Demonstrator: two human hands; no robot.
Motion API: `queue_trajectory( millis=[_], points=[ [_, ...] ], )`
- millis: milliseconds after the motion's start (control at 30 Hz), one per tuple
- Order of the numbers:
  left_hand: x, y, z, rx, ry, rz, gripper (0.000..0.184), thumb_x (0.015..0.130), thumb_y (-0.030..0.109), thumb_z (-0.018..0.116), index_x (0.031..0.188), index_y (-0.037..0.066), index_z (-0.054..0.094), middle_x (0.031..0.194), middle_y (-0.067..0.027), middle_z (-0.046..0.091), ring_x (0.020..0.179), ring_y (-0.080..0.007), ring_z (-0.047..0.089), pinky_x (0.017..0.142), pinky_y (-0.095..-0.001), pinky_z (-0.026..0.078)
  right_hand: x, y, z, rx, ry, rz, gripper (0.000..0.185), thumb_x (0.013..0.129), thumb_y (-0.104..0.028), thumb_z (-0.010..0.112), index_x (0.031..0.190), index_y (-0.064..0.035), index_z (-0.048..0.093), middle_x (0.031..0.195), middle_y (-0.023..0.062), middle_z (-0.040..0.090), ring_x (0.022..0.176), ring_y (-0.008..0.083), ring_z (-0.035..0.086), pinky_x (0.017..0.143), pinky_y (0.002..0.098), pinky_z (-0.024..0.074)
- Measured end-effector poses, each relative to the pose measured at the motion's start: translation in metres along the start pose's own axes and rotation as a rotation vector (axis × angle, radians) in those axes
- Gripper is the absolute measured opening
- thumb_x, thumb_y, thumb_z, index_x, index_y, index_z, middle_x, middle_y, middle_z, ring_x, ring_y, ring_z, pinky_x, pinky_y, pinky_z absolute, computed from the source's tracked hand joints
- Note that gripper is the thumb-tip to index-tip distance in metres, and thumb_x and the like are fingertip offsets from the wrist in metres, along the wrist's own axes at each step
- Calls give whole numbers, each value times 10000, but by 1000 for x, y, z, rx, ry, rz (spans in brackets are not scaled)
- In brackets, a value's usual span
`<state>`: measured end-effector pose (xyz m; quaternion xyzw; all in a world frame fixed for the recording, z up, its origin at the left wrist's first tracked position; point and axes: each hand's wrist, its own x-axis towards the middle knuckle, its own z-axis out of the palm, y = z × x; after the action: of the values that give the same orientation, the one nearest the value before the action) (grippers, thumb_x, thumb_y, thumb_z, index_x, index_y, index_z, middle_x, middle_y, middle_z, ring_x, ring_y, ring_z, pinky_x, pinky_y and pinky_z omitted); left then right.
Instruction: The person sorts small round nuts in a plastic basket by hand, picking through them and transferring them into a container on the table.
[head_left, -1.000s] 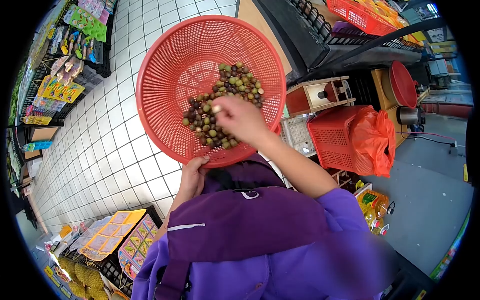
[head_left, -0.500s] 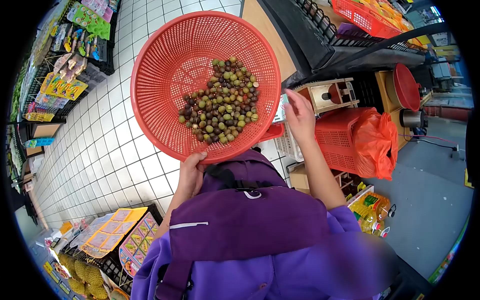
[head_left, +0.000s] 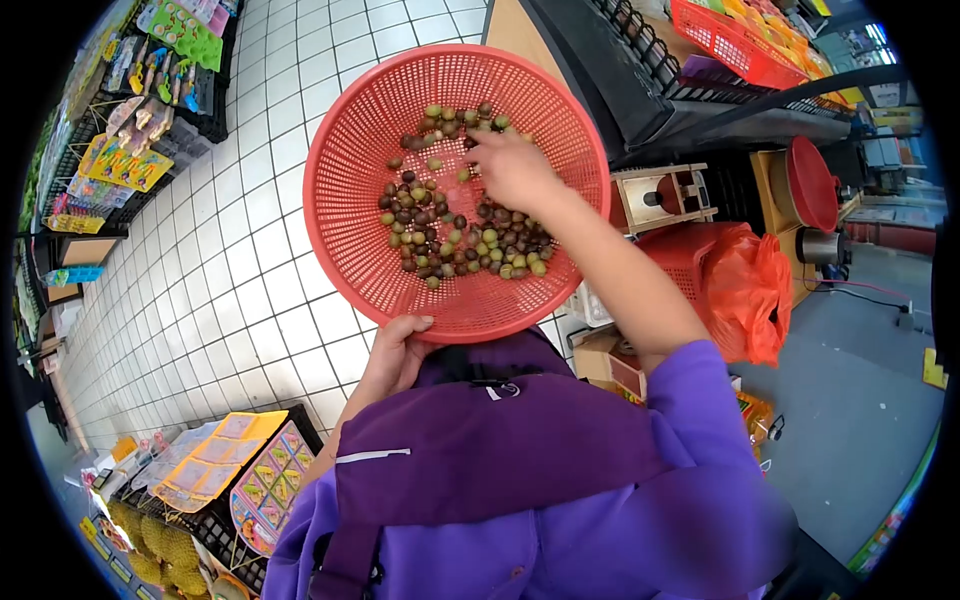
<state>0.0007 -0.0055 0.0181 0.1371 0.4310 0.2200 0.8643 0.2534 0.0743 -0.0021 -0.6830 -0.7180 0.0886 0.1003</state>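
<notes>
A round red mesh basket point(head_left: 345, 200) is tilted in front of my body, with many small green and dark brown round fruits point(head_left: 515, 240) spread over its bottom. My left hand point(head_left: 402, 348) grips the basket's near rim, thumb over the edge. Inside the basket, my right hand point(head_left: 512, 170) reaches among the fruits toward the far side. Its fingers point down and are partly hidden, so whether they hold a fruit does not show.
Shelves of packaged goods point(head_left: 130, 160) line the left. A black counter point(head_left: 610, 90) stands at the upper right. Right of me are a red bag point(head_left: 745, 290), a red bowl point(head_left: 812, 185) and oil bottles point(head_left: 755, 415). White tiled floor point(head_left: 250, 250) lies beyond the basket.
My right hand has moved from outside the basket's right side back in among the fruits. The fruits are more spread out, and the basket has shifted right.
</notes>
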Motion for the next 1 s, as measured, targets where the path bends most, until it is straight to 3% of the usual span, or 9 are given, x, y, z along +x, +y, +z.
queue_trajectory(
  millis=[200,267,433,533,600,667,700,833,1000],
  points=[
    [2,-2,-5,17,31,36,225,764,82,491,913,-72,558,921,-150,614,868,-218,590,825,-354,458,-36,20,-5,-169,-375,172,358,756,-183,535,1056,10,497,1011,160,533,979,291,511,815,376,447],
    [3,-5,-5,34,34,19,218,760,77,494,911,-67,558,907,-141,615,848,-211,591,824,-352,459,-44,-1,-1,48,-626,357,498,790,-322,537,1119,32,419,1068,221,509,987,353,527,831,402,443],
    [8,-5,1,57,29,-2,211,760,72,492,913,-58,555,892,-127,616,837,-208,592,825,-353,457,-60,-54,32,675,-444,353,729,762,-323,571,1279,49,217,1121,297,475,1023,392,502,882,395,403],
    [8,-6,3,22,15,6,216,764,72,489,924,-59,555,904,-129,616,845,-210,591,831,-360,453,-62,-85,25,916,-223,-31,647,812,-168,508,1353,-74,166,1320,220,323,1194,337,367,999,348,278],
    [7,-6,3,0,3,13,221,768,74,486,930,-60,555,917,-133,616,852,-211,591,834,-363,451,-66,-90,6,1003,-302,-33,584,815,-154,508,1338,-115,251,1299,176,378,1153,304,424,969,349,323],
    [6,-7,-1,58,-55,11,436,759,88,473,1152,-81,388,1096,-161,535,977,-243,552,889,-399,420,-67,-75,-13,836,-288,-4,413,811,-152,516,1216,-108,449,1181,144,499,1055,278,502,903,341,390],
    [6,-7,-1,55,-58,10,436,759,88,473,1152,-81,388,1096,-161,535,977,-243,552,889,-399,420,-66,-57,-11,630,-137,-28,248,798,-165,536,1026,-76,577,1038,123,575,962,268,545,829,339,434],
    [4,-7,-5,82,-29,-4,438,760,98,481,1148,-84,394,1075,-168,546,975,-240,555,890,-393,420,-57,18,-10,366,-55,224,172,739,-126,513,855,-77,631,839,123,592,798,296,568,710,407,470],
    [1,-7,-1,102,-28,1,410,756,98,492,1115,-89,423,1052,-167,561,961,-234,561,877,-379,430,-22,3,4,200,47,25,163,699,-98,544,828,-83,641,827,100,568,833,268,565,695,378,479]
  ],
)
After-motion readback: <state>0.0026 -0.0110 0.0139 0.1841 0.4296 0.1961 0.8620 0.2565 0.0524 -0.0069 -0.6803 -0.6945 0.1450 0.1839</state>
